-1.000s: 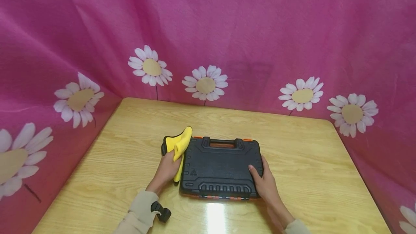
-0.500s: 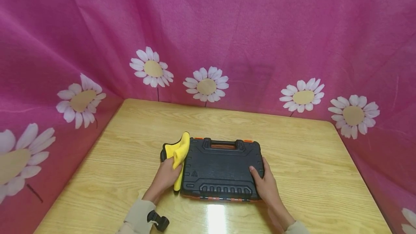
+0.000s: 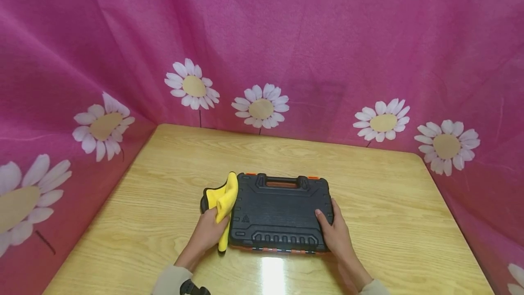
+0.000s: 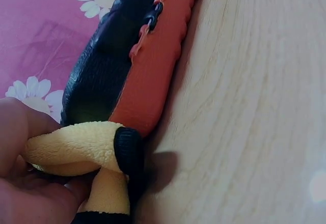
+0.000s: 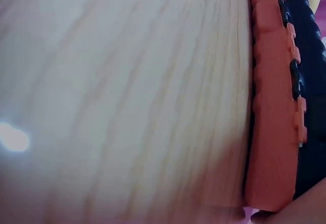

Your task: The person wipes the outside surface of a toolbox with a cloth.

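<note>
A black and orange plastic tool case (image 3: 282, 211) lies flat on the table, its handle on the far side and its hinges toward me. My left hand (image 3: 208, 229) grips a bunched yellow cloth with black edging (image 3: 226, 199) against the case's left side. In the left wrist view the folded cloth (image 4: 76, 145) touches the corner of the case (image 4: 147, 76). On the other side my right hand (image 3: 336, 231) holds the case's right edge, thumb on top. The right wrist view shows the orange lower half (image 5: 275, 107) along the table, with only a bit of that hand.
The light wooden table (image 3: 389, 204) extends around the case on all sides. A pink curtain with printed daisies (image 3: 286, 49) hangs behind the table and along both sides. A bright reflection glares on the tabletop near the front.
My left hand has slid toward me with the cloth along the case's left side. The right hand keeps its hold, and the case stays nearly in the same place.
</note>
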The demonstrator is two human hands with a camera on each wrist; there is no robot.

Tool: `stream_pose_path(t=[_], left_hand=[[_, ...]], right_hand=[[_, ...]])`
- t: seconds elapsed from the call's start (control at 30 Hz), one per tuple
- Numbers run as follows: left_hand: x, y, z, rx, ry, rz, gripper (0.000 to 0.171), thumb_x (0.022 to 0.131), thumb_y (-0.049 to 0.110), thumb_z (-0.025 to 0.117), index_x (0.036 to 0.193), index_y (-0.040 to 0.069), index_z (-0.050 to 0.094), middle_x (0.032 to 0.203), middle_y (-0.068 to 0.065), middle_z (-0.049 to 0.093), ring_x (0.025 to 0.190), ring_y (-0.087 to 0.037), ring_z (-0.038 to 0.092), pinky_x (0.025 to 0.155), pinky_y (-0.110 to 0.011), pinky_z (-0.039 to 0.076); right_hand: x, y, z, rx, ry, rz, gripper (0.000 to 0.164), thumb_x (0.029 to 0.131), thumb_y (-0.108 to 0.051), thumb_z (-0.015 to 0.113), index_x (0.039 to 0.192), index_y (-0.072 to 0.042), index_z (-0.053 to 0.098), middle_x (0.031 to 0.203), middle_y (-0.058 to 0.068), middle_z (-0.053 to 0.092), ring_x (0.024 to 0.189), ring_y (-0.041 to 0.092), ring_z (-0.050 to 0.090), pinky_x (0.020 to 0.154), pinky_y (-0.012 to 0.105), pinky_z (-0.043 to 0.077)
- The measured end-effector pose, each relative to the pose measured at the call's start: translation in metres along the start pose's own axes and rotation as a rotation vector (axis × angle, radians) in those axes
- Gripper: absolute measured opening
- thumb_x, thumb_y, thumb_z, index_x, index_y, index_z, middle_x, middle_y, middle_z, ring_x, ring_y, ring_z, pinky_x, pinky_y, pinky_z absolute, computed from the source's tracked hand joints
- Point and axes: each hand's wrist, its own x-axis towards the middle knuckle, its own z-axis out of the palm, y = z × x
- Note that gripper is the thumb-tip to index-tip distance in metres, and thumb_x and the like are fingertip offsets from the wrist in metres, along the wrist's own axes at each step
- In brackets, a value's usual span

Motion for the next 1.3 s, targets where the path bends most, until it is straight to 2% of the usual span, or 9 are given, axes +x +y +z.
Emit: stream_pose_path(t=[0.2, 0.43, 0.7, 0.87, 1.1, 1.3], left_hand=[[-0.008, 0.003, -0.001, -0.023, -0.01, -0.016, 0.023, 0.097, 0.005, 0.056, 0.113, -0.011, 0.059, 0.085, -0.009, 0.061, 0.069, -0.017, 0.06, 0.061, -0.033, 0.052], [-0.014, 0.004, -0.002, -0.044, -0.028, -0.079, 0.024, 0.097, 0.007, 0.056, 0.115, -0.009, 0.059, 0.087, -0.008, 0.061, 0.071, -0.017, 0.06, 0.063, -0.033, 0.052], [-0.027, 0.006, -0.004, -0.074, -0.029, -0.101, 0.021, 0.096, 0.009, 0.058, 0.109, -0.009, 0.06, 0.082, -0.008, 0.06, 0.067, -0.017, 0.059, 0.061, -0.033, 0.052], [-0.034, 0.006, -0.006, -0.095, -0.021, -0.112, 0.022, 0.096, 0.008, 0.059, 0.109, -0.011, 0.059, 0.085, -0.009, 0.061, 0.07, -0.017, 0.059, 0.062, -0.032, 0.052], [-0.039, 0.006, -0.007, -0.228, -0.031, -0.175, 0.028, 0.098, 0.008, 0.055, 0.116, -0.014, 0.054, 0.091, -0.013, 0.062, 0.073, -0.019, 0.061, 0.064, -0.034, 0.053], [-0.04, 0.004, -0.009, -0.281, -0.019, -0.192, 0.028, 0.099, 0.009, 0.054, 0.117, -0.012, 0.053, 0.094, -0.015, 0.062, 0.078, -0.021, 0.062, 0.067, -0.035, 0.054]], right_hand=[[-0.001, -0.001, -0.002, 0.001, 0.007, -0.011, 0.077, 0.106, -0.037, 0.05, 0.158, 0.004, 0.01, 0.158, 0.032, 0.018, 0.145, 0.046, 0.018, 0.116, 0.057, 0.017], [-0.003, -0.001, -0.002, 0.009, 0.007, -0.015, 0.077, 0.106, -0.036, 0.05, 0.158, 0.003, 0.01, 0.159, 0.031, 0.017, 0.146, 0.045, 0.017, 0.117, 0.057, 0.017], [-0.004, -0.003, -0.002, 0.019, 0.01, 0.002, 0.077, 0.106, -0.037, 0.05, 0.158, 0.002, 0.009, 0.159, 0.03, 0.016, 0.147, 0.044, 0.016, 0.117, 0.057, 0.017], [-0.003, -0.003, -0.002, 0.018, 0.012, 0.002, 0.078, 0.106, -0.038, 0.05, 0.158, 0.002, 0.009, 0.159, 0.03, 0.017, 0.146, 0.044, 0.016, 0.117, 0.057, 0.017], [-0.001, 0.0, -0.002, 0.022, 0.015, 0.009, 0.077, 0.105, -0.037, 0.051, 0.158, 0.002, 0.011, 0.159, 0.03, 0.018, 0.146, 0.044, 0.017, 0.117, 0.056, 0.017], [0.0, 0.0, -0.001, 0.034, 0.005, 0.018, 0.076, 0.105, -0.035, 0.052, 0.158, 0.001, 0.012, 0.16, 0.029, 0.018, 0.147, 0.044, 0.017, 0.117, 0.055, 0.016]])
